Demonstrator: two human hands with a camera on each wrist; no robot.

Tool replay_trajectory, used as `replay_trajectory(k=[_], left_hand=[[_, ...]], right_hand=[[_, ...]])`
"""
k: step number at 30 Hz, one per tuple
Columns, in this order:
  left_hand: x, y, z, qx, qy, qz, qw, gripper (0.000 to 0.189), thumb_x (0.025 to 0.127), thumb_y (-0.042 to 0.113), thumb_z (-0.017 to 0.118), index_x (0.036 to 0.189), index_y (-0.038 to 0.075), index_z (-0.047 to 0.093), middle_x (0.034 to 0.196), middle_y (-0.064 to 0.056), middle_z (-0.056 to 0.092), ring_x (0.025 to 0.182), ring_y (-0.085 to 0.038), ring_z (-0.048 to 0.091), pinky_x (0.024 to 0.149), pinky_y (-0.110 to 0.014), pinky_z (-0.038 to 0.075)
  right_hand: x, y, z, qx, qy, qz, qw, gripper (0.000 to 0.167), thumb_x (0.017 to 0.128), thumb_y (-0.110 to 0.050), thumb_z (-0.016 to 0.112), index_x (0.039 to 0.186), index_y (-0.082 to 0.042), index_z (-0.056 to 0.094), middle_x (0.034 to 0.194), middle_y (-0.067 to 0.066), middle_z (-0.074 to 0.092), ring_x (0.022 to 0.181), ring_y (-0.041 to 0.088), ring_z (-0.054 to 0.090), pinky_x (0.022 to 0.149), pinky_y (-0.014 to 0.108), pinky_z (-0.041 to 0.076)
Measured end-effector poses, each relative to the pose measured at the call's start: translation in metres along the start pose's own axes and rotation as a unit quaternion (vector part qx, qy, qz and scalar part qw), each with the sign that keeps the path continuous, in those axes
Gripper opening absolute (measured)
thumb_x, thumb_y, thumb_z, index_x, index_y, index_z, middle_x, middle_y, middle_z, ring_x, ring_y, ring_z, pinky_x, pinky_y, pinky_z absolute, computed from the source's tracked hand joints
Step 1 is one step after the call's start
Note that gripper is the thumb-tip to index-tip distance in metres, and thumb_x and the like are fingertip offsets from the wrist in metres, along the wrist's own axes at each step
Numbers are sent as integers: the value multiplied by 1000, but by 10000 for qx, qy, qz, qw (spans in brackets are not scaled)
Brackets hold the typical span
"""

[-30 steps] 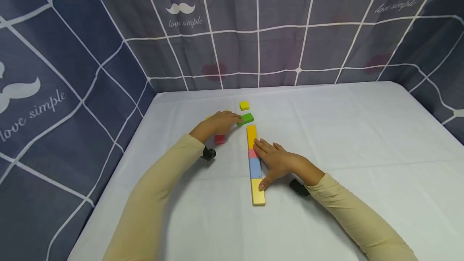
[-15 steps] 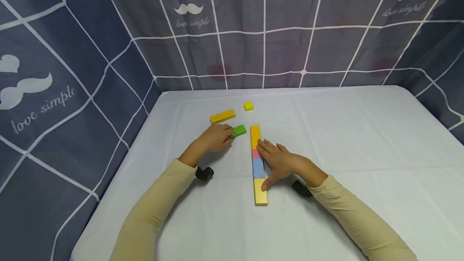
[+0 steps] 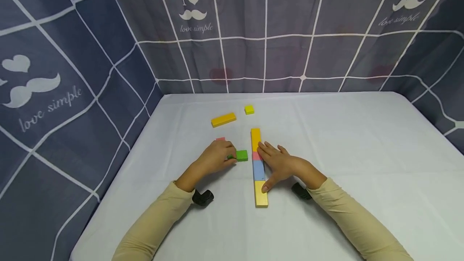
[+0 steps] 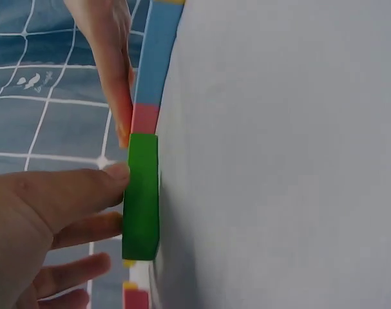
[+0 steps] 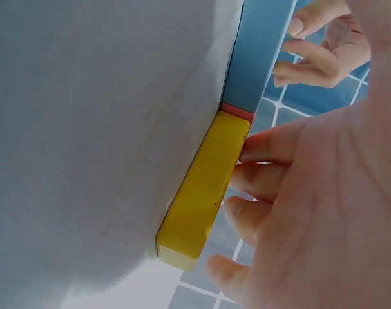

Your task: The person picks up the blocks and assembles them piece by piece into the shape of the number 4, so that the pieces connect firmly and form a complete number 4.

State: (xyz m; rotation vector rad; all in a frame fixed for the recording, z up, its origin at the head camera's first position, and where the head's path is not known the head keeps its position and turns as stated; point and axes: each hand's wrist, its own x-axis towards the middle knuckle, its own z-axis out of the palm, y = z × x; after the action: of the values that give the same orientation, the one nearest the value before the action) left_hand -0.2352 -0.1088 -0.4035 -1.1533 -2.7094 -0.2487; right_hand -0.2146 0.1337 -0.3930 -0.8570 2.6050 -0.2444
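My left hand (image 3: 217, 157) pinches a green block (image 3: 242, 156) between thumb and fingers, just left of a straight row of blocks. In the left wrist view the thumb presses the long side of the green block (image 4: 142, 199). From far to near the row has an orange-yellow block (image 3: 255, 137), a short pink block (image 3: 256, 156), a blue block (image 3: 258, 170) and a pale yellow block (image 3: 261, 196). My right hand (image 3: 282, 166) lies along the row's right side, fingers extended against the far blocks and thumb at the pale yellow one.
Behind the left hand a red-pink block (image 3: 220, 139) shows only in part. Farther back lie a long orange-yellow block (image 3: 223, 120) and a small yellow block (image 3: 249, 109). A white cloth covers the table (image 3: 344, 132), with a dark patterned curtain (image 3: 282, 59) around it.
The left hand has drawn the green block from the far side toward the near side, beside the row, turning it roughly crosswise. The right hand stays at the row.
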Motion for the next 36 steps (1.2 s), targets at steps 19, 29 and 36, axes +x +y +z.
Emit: replay_trajectory(k=[19,29,36], left_hand=[[8,11,7,107,25,-150,9998,23,81,25,69,103,17,68,102,-1,65,102,-22,55,95,-36,42],[8,10,10,-52,62,-278,9996,24,81,23,69,104,16,68,103,-1,64,102,-21,54,94,-36,42],[10,10,11,-146,-20,-229,9996,24,82,23,68,105,15,68,103,-1,63,102,-21,55,93,-36,42]], right_hand=[[0,-3,-1,95,65,-113,9999,125,59,-68,69,145,0,11,153,17,1,140,36,-3,107,61,4],[3,-3,-3,-34,-6,-66,10000,125,59,-69,69,146,-1,10,153,16,0,141,34,-4,108,60,4],[1,-2,-4,0,-28,-66,10000,126,59,-68,69,145,0,9,153,17,0,141,35,-4,108,60,3]])
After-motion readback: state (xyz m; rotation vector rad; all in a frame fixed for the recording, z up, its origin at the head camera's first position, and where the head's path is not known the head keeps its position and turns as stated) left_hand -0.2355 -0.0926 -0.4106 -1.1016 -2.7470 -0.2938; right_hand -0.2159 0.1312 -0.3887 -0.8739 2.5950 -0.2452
